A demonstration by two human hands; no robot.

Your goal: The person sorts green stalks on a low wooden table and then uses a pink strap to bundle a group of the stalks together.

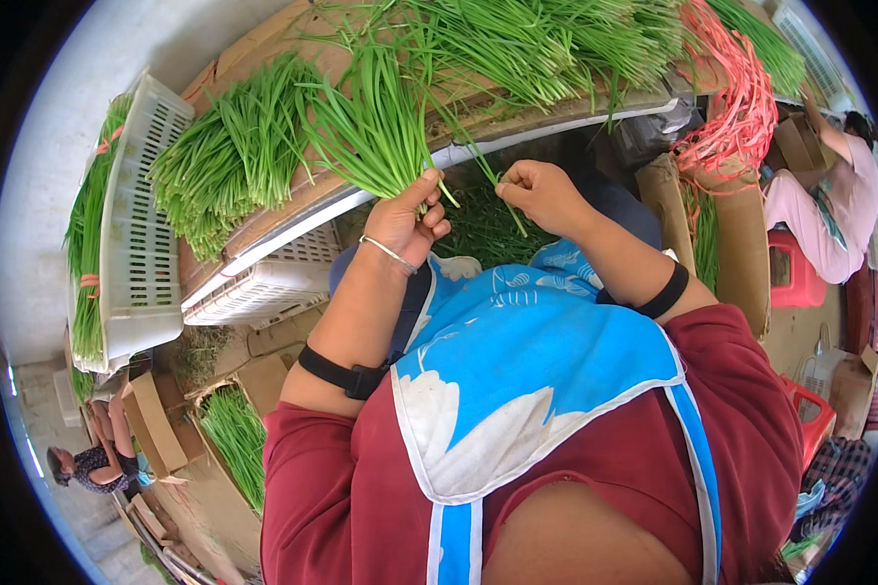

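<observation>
My left hand grips the cut ends of a small bunch of green garlic chives, whose leaves fan out over the table edge. To its right, my right hand pinches a thin chive stem between thumb and fingers; its lower end hangs over my lap. Beside the held bunch, a thick pile of chives lies on the cardboard-covered table. A longer heap of loose chives spreads across the far side.
Pink plastic ties hang off the table's right end above a cardboard box. At left stands a white plastic crate with bundled chives. Another crate sits beneath the table. Other people sit nearby. Chive scraps litter the floor.
</observation>
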